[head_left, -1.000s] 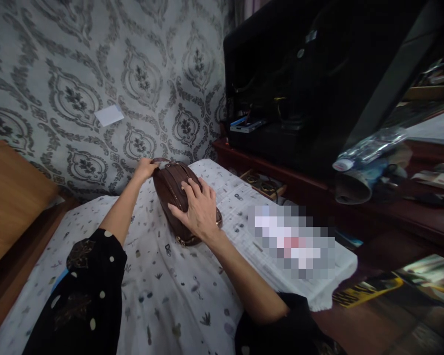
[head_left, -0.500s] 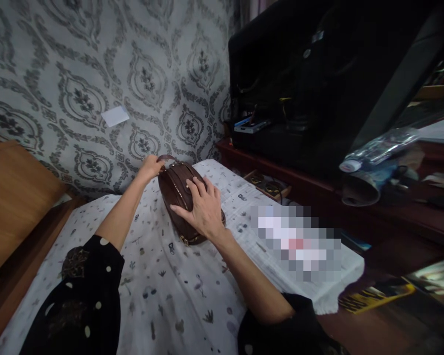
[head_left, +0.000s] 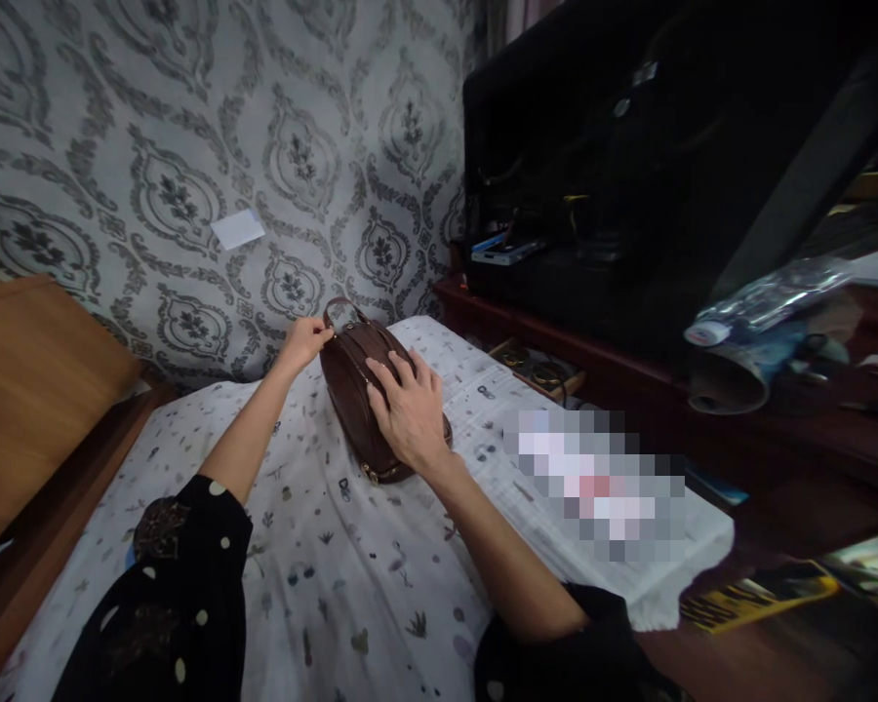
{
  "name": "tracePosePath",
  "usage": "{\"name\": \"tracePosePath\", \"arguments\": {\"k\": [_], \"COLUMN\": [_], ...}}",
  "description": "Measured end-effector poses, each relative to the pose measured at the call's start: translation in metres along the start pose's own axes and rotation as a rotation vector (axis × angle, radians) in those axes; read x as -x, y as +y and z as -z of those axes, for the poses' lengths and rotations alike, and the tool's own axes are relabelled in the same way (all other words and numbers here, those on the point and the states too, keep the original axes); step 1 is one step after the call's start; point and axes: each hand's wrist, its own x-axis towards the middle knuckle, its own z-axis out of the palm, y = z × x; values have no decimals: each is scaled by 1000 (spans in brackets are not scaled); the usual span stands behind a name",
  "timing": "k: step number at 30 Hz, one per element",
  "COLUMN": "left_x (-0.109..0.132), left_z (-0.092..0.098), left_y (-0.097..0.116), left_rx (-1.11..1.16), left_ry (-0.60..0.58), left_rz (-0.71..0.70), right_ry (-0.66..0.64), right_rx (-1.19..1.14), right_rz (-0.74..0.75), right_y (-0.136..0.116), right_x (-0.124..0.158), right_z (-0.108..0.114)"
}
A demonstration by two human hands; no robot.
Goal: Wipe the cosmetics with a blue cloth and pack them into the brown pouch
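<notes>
A brown leather handbag (head_left: 355, 405) lies on the patterned white cloth, its top handle (head_left: 342, 308) arched up at the far end. Gold zippers run along it, and a gold zipper pull (head_left: 369, 474) shows at its near end. My left hand (head_left: 308, 343) pinches at the far left end, beside the base of the handle; what its fingertips hold is too small to make out. Across the bag's top rests my right hand (head_left: 412, 409), fingers spread and pressed against the leather, holding nothing.
White printed cloth (head_left: 307, 546) covers the surface under the bag. At right stand a dark television (head_left: 615, 175), a plastic bottle (head_left: 768, 302) and an open drawer (head_left: 538, 369). A wooden panel (head_left: 36, 380) is at left, patterned wallpaper behind. A blurred patch hides something on the cloth.
My left hand has come off the handle, down to the bag's far left end, fingers now pinched. The handle stands free. My right hand stays on the bag. The view has shifted slightly.
</notes>
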Motion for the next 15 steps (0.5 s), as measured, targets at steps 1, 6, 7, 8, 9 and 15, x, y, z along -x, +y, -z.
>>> {"name": "tracePosePath", "arguments": {"k": [1, 6, 7, 8, 9, 15], "left_x": [0, 8, 14, 22, 33, 100], "left_z": [0, -4, -6, -9, -12, -37], "left_y": [0, 1, 1, 0, -1, -8], "left_rx": [1, 28, 34, 41, 54, 244], "left_ry": [3, 8, 7, 14, 29, 70], "left_rz": [-3, -9, -10, -8, -2, 40], "right_ry": [4, 14, 16, 19, 23, 29], "right_rx": [2, 12, 14, 15, 15, 17], "right_rz": [2, -1, -1, -2, -2, 2], "right_y": [0, 1, 2, 2, 2, 2], "right_x": [0, 0, 0, -1, -1, 1], "right_z": [0, -1, -1, -1, -1, -2]}}
